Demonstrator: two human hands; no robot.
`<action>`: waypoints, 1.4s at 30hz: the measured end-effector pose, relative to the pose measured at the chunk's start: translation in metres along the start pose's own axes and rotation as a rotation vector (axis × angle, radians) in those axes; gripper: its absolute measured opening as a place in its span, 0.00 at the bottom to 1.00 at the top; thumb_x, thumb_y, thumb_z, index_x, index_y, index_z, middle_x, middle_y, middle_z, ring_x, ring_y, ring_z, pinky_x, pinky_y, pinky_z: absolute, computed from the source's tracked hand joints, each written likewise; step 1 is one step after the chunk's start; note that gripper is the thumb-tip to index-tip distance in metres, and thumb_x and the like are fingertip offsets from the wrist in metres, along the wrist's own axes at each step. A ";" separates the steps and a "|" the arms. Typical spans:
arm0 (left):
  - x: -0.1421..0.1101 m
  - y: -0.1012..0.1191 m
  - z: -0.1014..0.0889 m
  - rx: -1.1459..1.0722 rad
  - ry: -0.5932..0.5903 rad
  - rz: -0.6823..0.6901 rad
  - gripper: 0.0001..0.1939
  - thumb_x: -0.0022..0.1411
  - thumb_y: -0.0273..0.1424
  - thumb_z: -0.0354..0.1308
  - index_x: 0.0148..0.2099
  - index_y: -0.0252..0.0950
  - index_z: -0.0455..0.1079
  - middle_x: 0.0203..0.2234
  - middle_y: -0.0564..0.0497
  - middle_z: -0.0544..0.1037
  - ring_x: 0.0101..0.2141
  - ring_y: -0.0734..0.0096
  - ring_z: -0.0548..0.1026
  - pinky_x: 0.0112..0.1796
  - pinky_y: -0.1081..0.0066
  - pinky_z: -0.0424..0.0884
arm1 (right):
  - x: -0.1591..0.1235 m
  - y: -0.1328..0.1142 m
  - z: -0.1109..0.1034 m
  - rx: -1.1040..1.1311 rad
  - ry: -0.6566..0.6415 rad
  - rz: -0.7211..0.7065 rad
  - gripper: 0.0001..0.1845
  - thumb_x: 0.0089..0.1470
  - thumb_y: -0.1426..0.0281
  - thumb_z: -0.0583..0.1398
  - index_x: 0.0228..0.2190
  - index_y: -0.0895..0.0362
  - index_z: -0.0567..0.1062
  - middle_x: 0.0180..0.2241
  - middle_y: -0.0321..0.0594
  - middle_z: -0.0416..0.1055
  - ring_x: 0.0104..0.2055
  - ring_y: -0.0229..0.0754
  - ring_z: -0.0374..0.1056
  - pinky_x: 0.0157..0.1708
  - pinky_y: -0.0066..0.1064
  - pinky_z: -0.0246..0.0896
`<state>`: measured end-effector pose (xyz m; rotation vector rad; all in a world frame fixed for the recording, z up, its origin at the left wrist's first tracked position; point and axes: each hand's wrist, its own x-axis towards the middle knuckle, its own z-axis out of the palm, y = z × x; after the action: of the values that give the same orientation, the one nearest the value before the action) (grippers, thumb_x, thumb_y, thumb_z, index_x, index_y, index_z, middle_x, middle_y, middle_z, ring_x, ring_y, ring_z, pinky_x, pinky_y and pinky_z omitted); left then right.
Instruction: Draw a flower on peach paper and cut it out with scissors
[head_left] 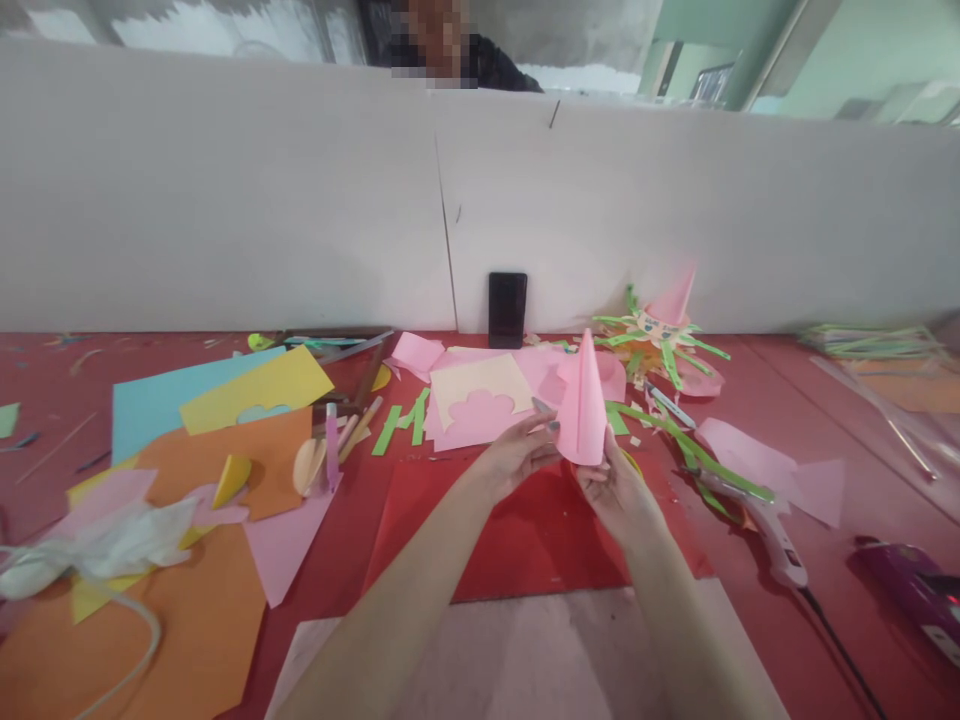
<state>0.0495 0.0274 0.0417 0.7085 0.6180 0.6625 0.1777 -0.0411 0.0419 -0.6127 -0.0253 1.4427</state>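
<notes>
A pink paper cone [582, 410] stands upright, point up, between my two hands above a red sheet [510, 540]. My right hand [611, 485] grips its lower right edge, fingers closed at the base. My left hand [525, 445] has its fingers curled against the cone's left side near the bottom. A seam runs down the front of the cone. Beyond lie a cream sheet with a scalloped cut-out [480, 385] and pink paper pieces. Farther right stands a finished-looking paper figure [667, 320] with a pink cone top and green strips.
A hot glue gun [757, 515] with a black cord lies at right, near a purple device [911, 600]. A black phone [508, 310] leans on the white partition [300, 190]. Coloured paper sheets [202, 580] and a white cable [142, 600] cover the left. A person is behind the partition.
</notes>
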 end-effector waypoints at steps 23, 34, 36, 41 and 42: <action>-0.012 0.037 0.012 0.441 0.309 0.654 0.18 0.56 0.41 0.52 0.44 0.37 0.72 0.45 0.47 0.75 0.46 0.63 0.71 0.45 0.66 0.68 | -0.001 0.008 0.001 -0.335 0.057 -0.068 0.15 0.33 0.69 0.69 0.23 0.59 0.71 0.17 0.26 0.57 0.15 0.23 0.50 0.12 0.15 0.50; -0.017 0.051 0.009 0.486 0.394 0.580 0.16 0.49 0.39 0.59 0.36 0.33 0.73 0.34 0.47 0.78 0.38 0.64 0.74 0.41 0.66 0.71 | 0.000 0.009 -0.002 -0.381 0.091 -0.050 0.17 0.33 0.65 0.70 0.23 0.60 0.71 0.15 0.27 0.59 0.15 0.25 0.54 0.13 0.16 0.52; -0.017 0.053 0.008 0.469 0.416 0.600 0.15 0.49 0.39 0.59 0.36 0.34 0.73 0.34 0.47 0.78 0.37 0.65 0.74 0.41 0.66 0.71 | 0.001 0.009 -0.003 -0.411 0.116 -0.060 0.18 0.34 0.61 0.69 0.21 0.60 0.69 0.15 0.28 0.59 0.15 0.26 0.55 0.13 0.17 0.52; -0.017 0.061 -0.006 0.397 0.525 0.663 0.17 0.49 0.40 0.59 0.37 0.32 0.73 0.35 0.45 0.78 0.37 0.65 0.75 0.40 0.66 0.72 | 0.002 0.009 -0.005 -0.450 0.046 -0.064 0.19 0.37 0.59 0.67 0.19 0.60 0.68 0.14 0.29 0.59 0.15 0.26 0.52 0.13 0.18 0.50; -0.017 0.063 -0.010 0.396 0.549 0.676 0.18 0.49 0.41 0.59 0.37 0.33 0.73 0.35 0.46 0.78 0.37 0.65 0.75 0.40 0.67 0.72 | 0.001 0.009 -0.006 -0.461 0.035 -0.077 0.18 0.37 0.60 0.67 0.19 0.60 0.68 0.14 0.29 0.59 0.15 0.26 0.53 0.13 0.18 0.50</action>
<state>0.0114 0.0557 0.0873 1.1342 1.0435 1.4112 0.1714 -0.0421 0.0328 -1.0016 -0.3575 1.3573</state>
